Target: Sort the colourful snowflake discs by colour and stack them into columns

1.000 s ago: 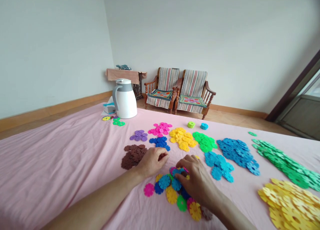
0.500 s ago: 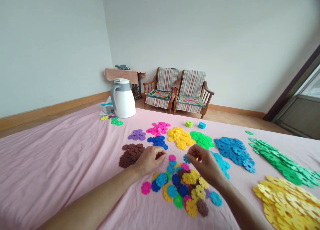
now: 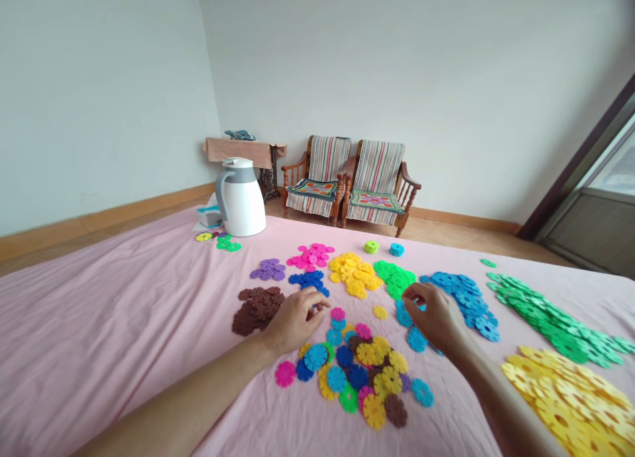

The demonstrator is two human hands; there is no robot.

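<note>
My left hand point(image 3: 296, 319) hovers between the brown disc pile point(image 3: 255, 308) and a loose pink disc point(image 3: 338, 313). Its fingers are loosely bent, thumb and forefinger apart, with nothing visible between them. My right hand point(image 3: 434, 309) is over the light blue notched discs point(image 3: 417, 339), fingers curled; whether a disc is between the fingertips is hidden. A single yellow disc point(image 3: 380, 312) lies between the hands. Nearer to me is a mixed heap of coloured discs point(image 3: 358, 376). Behind the hands are dark blue discs point(image 3: 306, 280), yellow discs point(image 3: 354, 273) and green discs point(image 3: 393, 276).
The pink cloth point(image 3: 124, 331) also bears purple discs point(image 3: 268, 269), pink discs point(image 3: 311, 256), a blue pile point(image 3: 466, 298), a long green pile point(image 3: 550, 318) and a large yellow pile point(image 3: 575, 404). A white jug point(image 3: 245, 206) stands at the back left. Two chairs point(image 3: 374, 179) are beyond.
My right hand has moved right, from a blue disc near the mixed heap to the light blue pile. The single yellow disc now shows. My left hand's fingers have loosened slightly.
</note>
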